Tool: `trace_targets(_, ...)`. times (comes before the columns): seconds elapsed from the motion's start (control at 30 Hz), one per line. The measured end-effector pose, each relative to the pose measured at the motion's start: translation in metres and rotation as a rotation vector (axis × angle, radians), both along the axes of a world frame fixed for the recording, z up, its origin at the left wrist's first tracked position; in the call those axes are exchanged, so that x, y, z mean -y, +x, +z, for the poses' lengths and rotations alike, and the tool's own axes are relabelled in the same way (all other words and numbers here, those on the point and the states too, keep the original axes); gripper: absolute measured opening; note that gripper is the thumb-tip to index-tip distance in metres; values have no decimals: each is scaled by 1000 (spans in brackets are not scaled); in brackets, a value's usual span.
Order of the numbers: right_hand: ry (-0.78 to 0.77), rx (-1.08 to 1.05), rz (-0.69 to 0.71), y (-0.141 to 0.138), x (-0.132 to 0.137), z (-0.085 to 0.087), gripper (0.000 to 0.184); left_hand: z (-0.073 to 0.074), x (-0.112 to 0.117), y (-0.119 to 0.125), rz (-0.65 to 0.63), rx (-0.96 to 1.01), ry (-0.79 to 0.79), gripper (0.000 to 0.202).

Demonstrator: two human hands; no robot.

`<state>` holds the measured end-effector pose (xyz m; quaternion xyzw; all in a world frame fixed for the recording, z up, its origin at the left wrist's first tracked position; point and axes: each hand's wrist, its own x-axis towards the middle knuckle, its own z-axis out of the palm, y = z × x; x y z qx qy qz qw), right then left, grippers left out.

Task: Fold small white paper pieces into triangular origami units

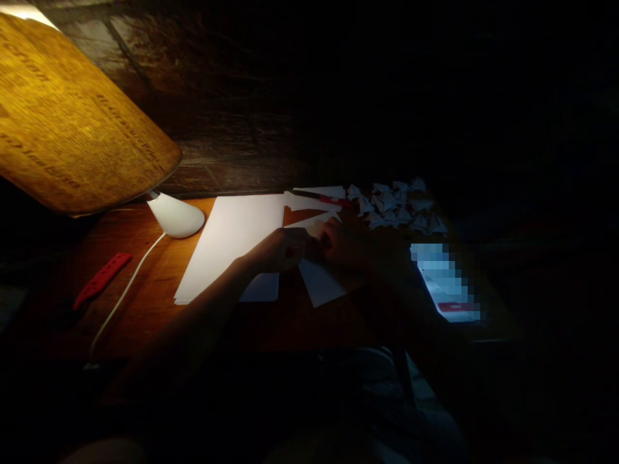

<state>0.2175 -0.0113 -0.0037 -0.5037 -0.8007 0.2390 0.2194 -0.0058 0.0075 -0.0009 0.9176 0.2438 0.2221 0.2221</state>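
White paper [320, 287] shows near the middle of the worktop [157, 277], one corner pointing toward the front edge. Over it, the left hand [289, 250] and right hand [340, 246] sit close together, fingers curled; in shadow, I cannot tell whether they pinch it.

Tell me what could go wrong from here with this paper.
Shadow falls where the left grip and right grip sit close together, so a misaligned edge could go unnoticed. The left forearm passes over the paper stack and might drag its sheets out of line. The white cord crosses the left of the table; a snag could tug the lamp.
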Motion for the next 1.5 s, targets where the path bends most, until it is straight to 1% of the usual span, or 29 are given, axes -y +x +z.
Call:
trace_targets(0.13, 7, -20, 2, 0, -1, -2, 24, 0, -1, -2, -26, 17, -17, 33)
trace_targets(0.2, 8, -18, 13, 1, -2, -3, 23, -1, -2, -2, -43, 17, 2, 36)
trace_targets(0.4, -8, -11, 54, 5, -4, -1, 22, -1, -3, -1, -35, -19, 53, 34)
trace_targets(0.53, -53, -4, 55, 6, -2, 5, 22, 3, 0, -1, -41, -46, 54, 35)
trace_targets(0.67, -66, 15, 40, 5, 0, 10, 25, 6, 2, -1, -23, -82, 48, 37)
trace_targets(0.83, -54, -28, 33, 3, -2, 4, 30, 7, 4, -1, 4, -157, 105, 45)
trace_targets(0.93, -29, -83, 39, 3, -4, -2, 33, 7, 5, -1, -1, -165, 147, 45)
trace_targets(1.07, -23, -92, 52, 7, -6, -4, 25, 5, 4, -3, -31, -149, 191, 43)
trace_targets(1.17, -36, -73, 66, 9, -6, -2, 18, 9, 5, -4, -55, -110, 156, 44)
trace_targets(1.27, -54, -86, 69, 9, -6, -1, 18, 16, 8, -3, -77, -83, 108, 46)
trace_targets(1.37, -66, -108, 65, 8, -6, -2, 20, 20, 11, -2, -54, -96, 103, 42)
trace_targets(1.5, -90, -86, 63, 7, -7, -1, 18, 20, 13, -1, -31, -149, 105, 39)
